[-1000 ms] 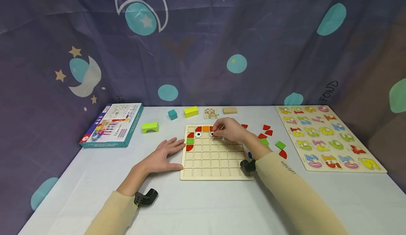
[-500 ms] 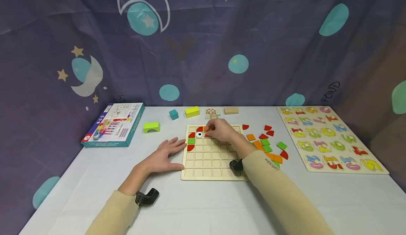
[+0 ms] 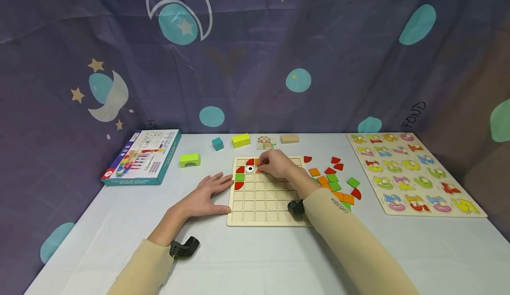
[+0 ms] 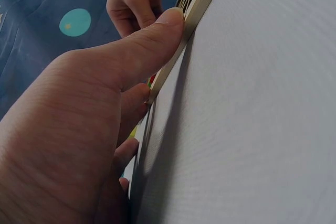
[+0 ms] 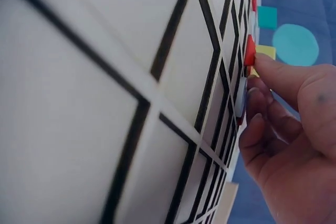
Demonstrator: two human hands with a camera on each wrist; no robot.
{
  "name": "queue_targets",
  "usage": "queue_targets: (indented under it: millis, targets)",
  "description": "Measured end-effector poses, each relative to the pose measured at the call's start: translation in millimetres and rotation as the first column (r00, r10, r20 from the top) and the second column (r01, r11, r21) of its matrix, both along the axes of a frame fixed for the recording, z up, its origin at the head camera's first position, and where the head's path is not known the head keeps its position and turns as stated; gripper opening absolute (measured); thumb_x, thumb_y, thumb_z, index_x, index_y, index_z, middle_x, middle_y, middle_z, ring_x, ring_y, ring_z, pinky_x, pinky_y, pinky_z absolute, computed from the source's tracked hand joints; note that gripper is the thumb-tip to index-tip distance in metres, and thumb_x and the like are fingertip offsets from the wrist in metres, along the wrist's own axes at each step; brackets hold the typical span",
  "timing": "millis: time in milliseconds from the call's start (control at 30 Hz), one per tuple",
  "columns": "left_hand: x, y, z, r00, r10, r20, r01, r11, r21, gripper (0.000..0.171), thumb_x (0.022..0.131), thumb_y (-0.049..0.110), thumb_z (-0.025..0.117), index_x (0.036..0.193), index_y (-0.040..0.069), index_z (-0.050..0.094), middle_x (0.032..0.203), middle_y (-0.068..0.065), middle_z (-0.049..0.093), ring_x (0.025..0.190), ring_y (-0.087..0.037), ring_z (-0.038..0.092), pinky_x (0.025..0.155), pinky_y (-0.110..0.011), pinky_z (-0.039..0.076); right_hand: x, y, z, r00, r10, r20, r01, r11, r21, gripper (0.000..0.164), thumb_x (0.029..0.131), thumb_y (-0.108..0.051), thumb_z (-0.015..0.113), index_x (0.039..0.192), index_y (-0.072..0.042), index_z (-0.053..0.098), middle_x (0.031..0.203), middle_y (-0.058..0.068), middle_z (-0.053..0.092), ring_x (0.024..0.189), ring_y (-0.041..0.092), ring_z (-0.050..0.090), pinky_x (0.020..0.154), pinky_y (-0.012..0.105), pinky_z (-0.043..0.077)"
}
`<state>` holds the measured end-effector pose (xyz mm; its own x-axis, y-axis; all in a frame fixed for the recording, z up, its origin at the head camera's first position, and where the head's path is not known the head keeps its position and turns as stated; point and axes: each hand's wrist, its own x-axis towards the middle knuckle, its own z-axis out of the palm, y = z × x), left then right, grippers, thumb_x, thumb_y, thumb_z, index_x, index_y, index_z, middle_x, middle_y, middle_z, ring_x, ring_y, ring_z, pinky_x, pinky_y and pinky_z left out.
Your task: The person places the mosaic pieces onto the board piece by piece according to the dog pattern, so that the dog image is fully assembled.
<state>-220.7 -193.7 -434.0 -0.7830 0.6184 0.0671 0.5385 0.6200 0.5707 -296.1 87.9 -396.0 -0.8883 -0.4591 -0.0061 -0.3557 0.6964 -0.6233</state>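
Note:
My right hand (image 3: pixel 276 164) is over the upper rows of a wooden grid board (image 3: pixel 260 204), pinching a red quarter-round tile (image 5: pixel 250 51) between thumb and fingers. The thumb tip presses on this tile in the right wrist view, low against the grid. Just left of the fingertips lies a white eye tile (image 3: pixel 249 169). Red tiles (image 3: pixel 238 185) and a green square tile (image 3: pixel 239 177) fill cells down the board's left side. My left hand (image 3: pixel 203 199) rests at the board's left edge, fingers spread, its thumb (image 4: pixel 170 18) touching the wooden rim. The right hand hides part of the top row.
Loose orange squares (image 3: pixel 314 172), green squares (image 3: pixel 353 182) and red tiles (image 3: pixel 336 160) lie right of the board. Behind it stand a pattern card (image 3: pixel 266 142) and several blocks, one yellow (image 3: pixel 241 141). A box (image 3: pixel 143 157) sits left, a number puzzle (image 3: pixel 410 175) right.
My right hand has moved a little left along the board's upper rows, then stayed nearly still. It now covers the second eye tile. The left hand has kept its place.

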Motion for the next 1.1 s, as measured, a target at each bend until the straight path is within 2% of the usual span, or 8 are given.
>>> queue_targets:
  millis: [267,533,700,833,967,1100]
  targets:
    - [0.5,2.5,-0.5,1.000,-0.004,0.002,0.004,1.000,0.001,0.086,0.083,0.047,0.080,0.152,0.008,0.047,0.161,-0.004,0.036,0.152,-0.031,0.015,0.121,-0.054,0.005,4.8,22.7,11.6,1.000,-0.008,0.001,0.008,0.999,-0.039,0.016,0.096,-0.009,0.069,0.109,-0.001,0.072,0.097,0.005,0.068,0.085,0.021,0.062,0.073,0.033,0.053]
    - [0.9,1.2,-1.3,1.000,0.005,-0.006,-0.005,1.000,-0.005,0.086,0.083,0.049,0.080,0.152,0.008,0.047,0.161,-0.003,0.036,0.152,-0.032,0.016,0.121,-0.056,0.006,11.0,70.3,21.3,0.998,-0.064,-0.003,0.063,0.995,-0.075,0.022,0.096,-0.010,0.070,0.115,0.001,0.070,0.097,0.008,0.064,0.087,0.025,0.060,0.075,0.037,0.051]
    - [1.7,-1.4,-1.0,1.000,0.003,-0.018,-0.004,1.000,-0.009,0.086,0.083,0.048,0.080,0.152,0.007,0.047,0.161,-0.004,0.036,0.152,-0.033,0.016,0.121,-0.056,0.006,14.3,102.1,21.4,0.994,-0.112,-0.007,0.112,0.992,-0.063,0.023,0.095,-0.011,0.071,0.114,0.002,0.070,0.097,0.009,0.065,0.088,0.026,0.060,0.075,0.034,0.052]
    - [1.8,-1.6,-0.7,1.000,0.004,-0.020,-0.004,1.000,-0.008,0.085,0.083,0.047,0.080,0.151,0.008,0.047,0.160,-0.004,0.036,0.152,-0.033,0.017,0.121,-0.056,0.006,20.4,124.5,20.9,0.988,-0.150,0.037,0.152,0.987,-0.060,0.025,0.096,-0.013,0.071,0.115,0.002,0.069,0.099,0.011,0.064,0.086,0.028,0.059,0.070,0.035,0.054]
    - [0.9,-0.8,-1.6,1.000,0.001,-0.022,-0.002,1.000,-0.007,0.085,0.084,0.048,0.080,0.151,0.007,0.047,0.160,-0.004,0.037,0.152,-0.033,0.017,0.121,-0.057,0.006,27.5,143.8,19.4,0.982,-0.174,0.078,0.176,0.984,-0.030,0.026,0.096,-0.013,0.070,0.117,0.001,0.069,0.100,0.010,0.064,0.086,0.028,0.058,0.072,0.035,0.054]
    - [0.3,0.4,-1.8,1.000,0.001,-0.019,-0.001,1.000,-0.014,0.086,0.084,0.049,0.079,0.152,0.008,0.047,0.161,-0.003,0.036,0.152,-0.032,0.016,0.121,-0.056,0.006,32.3,159.0,16.3,0.981,-0.186,0.063,0.185,0.983,0.018,0.025,0.095,-0.014,0.071,0.116,0.001,0.069,0.098,0.009,0.064,0.088,0.026,0.056,0.077,0.034,0.052]
